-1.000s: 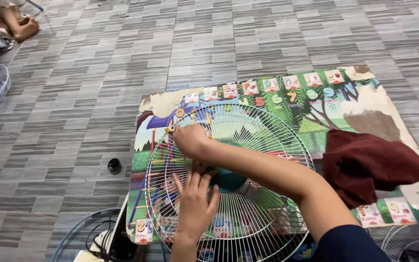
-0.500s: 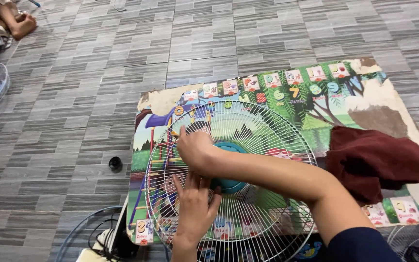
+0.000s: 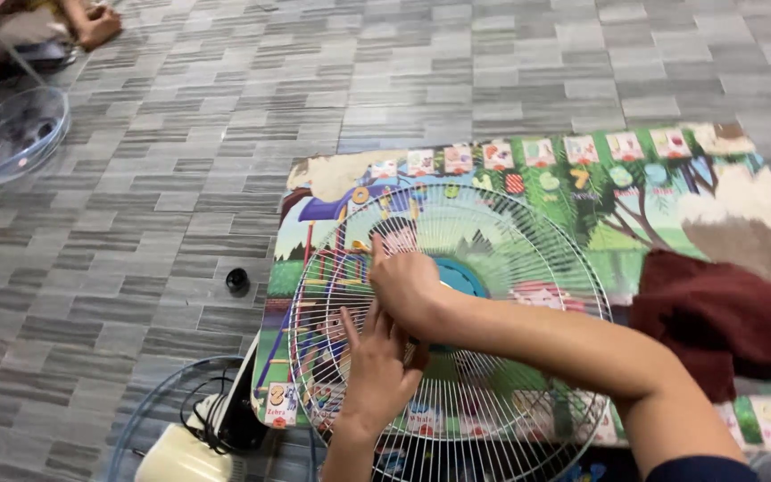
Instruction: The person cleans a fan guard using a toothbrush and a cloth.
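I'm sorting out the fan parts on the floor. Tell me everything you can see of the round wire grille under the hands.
The wire grille is a round fan guard of thin white, metal-looking spokes running from a teal centre hub to an outer ring. It lies flat on a colourful picture mat on the grey floor. The left hand presses flat on its spokes; the right hand rests beside the hub, forearm crossing the grille.

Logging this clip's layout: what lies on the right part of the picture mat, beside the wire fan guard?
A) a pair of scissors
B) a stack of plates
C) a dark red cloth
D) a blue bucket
C: a crumpled dark red cloth lies on the mat, right of the fan guard that both hands press on.
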